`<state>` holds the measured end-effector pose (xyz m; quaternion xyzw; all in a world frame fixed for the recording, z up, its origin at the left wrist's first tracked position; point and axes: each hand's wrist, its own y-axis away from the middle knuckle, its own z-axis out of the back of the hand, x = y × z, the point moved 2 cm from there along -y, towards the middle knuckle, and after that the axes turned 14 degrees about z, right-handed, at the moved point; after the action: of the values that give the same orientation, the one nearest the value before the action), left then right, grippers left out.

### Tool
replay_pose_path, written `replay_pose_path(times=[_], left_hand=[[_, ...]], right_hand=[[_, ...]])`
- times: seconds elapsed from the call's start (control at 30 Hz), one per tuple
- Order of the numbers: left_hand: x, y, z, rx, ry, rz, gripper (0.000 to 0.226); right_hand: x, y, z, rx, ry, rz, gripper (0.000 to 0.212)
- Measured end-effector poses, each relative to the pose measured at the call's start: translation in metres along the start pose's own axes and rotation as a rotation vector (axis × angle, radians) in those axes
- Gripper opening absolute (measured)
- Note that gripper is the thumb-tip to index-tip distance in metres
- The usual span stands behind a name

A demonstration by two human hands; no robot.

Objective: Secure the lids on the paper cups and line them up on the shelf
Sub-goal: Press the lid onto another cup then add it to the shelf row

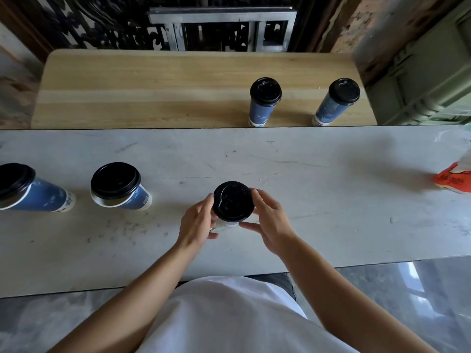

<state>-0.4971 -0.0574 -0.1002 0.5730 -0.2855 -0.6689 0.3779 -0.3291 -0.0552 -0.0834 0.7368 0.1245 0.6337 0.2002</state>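
A paper cup with a black lid (233, 201) stands on the grey table (318, 179) right in front of me. My left hand (197, 222) holds the cup's left side. My right hand (270, 220) curls around the lid's right edge, fingers and thumb on its rim. Two more blue cups with black lids (116, 186) (19, 188) stand at the table's left. On the wooden shelf (153, 93) beyond the table, two lidded blue cups (263, 100) (337, 100) stand side by side at the right.
An orange and white packet (455, 180) lies at the table's right edge. A green crate (423, 77) stands to the right of the shelf. Dark metal grillwork runs behind the shelf.
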Motion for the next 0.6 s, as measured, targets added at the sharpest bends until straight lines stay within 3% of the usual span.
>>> replay_pose_path(times=[0.1,0.3,0.6], left_hand=[[-0.005,0.000,-0.003,-0.040,-0.004,0.011,0.043],[0.008,0.010,-0.016,-0.064,-0.029,-0.183,0.030],[0.008,0.015,-0.020,0.008,-0.002,-0.155,0.029]], right_hand=[[0.002,0.001,-0.004,-0.004,0.035,0.051,0.031],[-0.009,0.011,-0.003,-0.037,0.059,0.128,0.032],[-0.012,0.016,-0.005,-0.088,-0.057,0.064,0.029]])
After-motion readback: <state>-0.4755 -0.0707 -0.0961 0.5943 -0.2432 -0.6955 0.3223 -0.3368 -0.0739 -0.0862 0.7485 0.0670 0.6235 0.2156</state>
